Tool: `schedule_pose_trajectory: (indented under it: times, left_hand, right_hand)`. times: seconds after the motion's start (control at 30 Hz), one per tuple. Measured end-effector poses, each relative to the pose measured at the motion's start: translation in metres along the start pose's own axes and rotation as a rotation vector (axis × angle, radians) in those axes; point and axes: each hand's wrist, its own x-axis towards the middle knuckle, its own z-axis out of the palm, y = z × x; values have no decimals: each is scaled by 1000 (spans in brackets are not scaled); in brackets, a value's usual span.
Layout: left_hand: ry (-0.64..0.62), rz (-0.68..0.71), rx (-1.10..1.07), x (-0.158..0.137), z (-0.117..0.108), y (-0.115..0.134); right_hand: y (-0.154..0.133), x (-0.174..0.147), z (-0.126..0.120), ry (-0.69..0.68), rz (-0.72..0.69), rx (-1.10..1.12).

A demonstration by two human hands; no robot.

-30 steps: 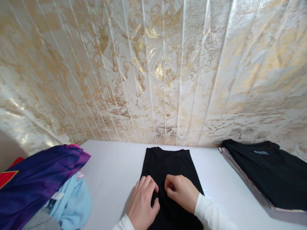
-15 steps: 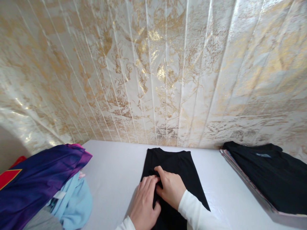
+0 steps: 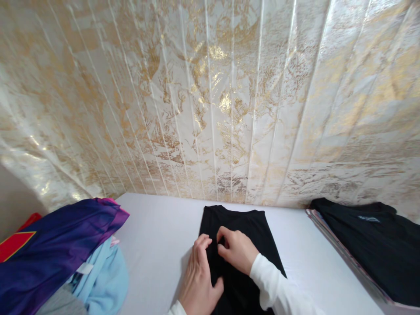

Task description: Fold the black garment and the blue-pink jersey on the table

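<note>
A black garment [image 3: 243,280] lies folded into a long strip on the white table, its neckline end toward the back wall. My left hand [image 3: 201,280] rests along the garment's left edge, thumb spread away from slightly bent fingers, holding nothing. Over the middle of the cloth, my right hand [image 3: 239,250] has thumb and forefinger brought together in a pinch. Whatever is between those fingertips, if anything, is too small or hidden to make out. White sleeves cover both wrists.
At left is a loose heap with a purple and navy garment [image 3: 65,245], a light blue one [image 3: 110,280] and grey cloth [image 3: 62,302]. A stack of folded clothes topped by a black shirt [image 3: 370,249] stands at right. A gold-patterned covering [image 3: 210,109] hangs behind the table [image 3: 154,245].
My two hands have moved apart: the right fingertips have drawn off to the right of the left ones. The left fingers have lifted and bent a little. The view has shifted slightly.
</note>
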Motion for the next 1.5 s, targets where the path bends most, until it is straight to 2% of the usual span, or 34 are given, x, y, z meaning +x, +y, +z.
schedule_pose_trajectory:
  times: [0.17, 0.2, 0.3, 0.37, 0.47, 0.57, 0.7, 0.8, 0.93, 1.17, 1.4, 1.5]
  left_hand:
    - [-74, -18, -30, 3, -7, 9]
    - [-92, -22, -32, 4, -9, 11]
    - [-136, -35, -15, 7, -16, 18]
    - [-154, -52, 19, 9, -19, 22]
    - [-184, -49, 89, 9, -22, 26]
    - [-213, -11, 136, 9, -22, 27]
    - [-219, -16, 142, 8, -22, 24]
    - [-204, -28, 138, 8, -21, 23]
    - [-207, -31, 134, 6, -22, 24]
    - [-241, -21, 111, 7, -23, 25]
    - [-247, -14, 90, 8, -23, 25]
    - [-244, -20, 90, 8, -23, 25]
  right_hand:
    - [51, -17, -60, -2, 62, 243]
    - [65, -23, -74, -15, 85, 231]
    - [103, -37, -105, -49, 244, -39]
    - [117, -43, -112, -49, 286, -200]
    - [113, -39, -105, 47, 169, -300]
    - [87, -24, -87, 104, -1, -284]
    - [54, -14, -61, -61, -130, -287]
    - [44, -17, -45, -155, -188, -308]
    - [45, -20, -38, -152, -196, -336]
    - [57, -16, -49, -28, -156, -407]
    - [67, -14, -48, -27, -148, -463]
    - [69, -11, -52, 37, -121, -475]
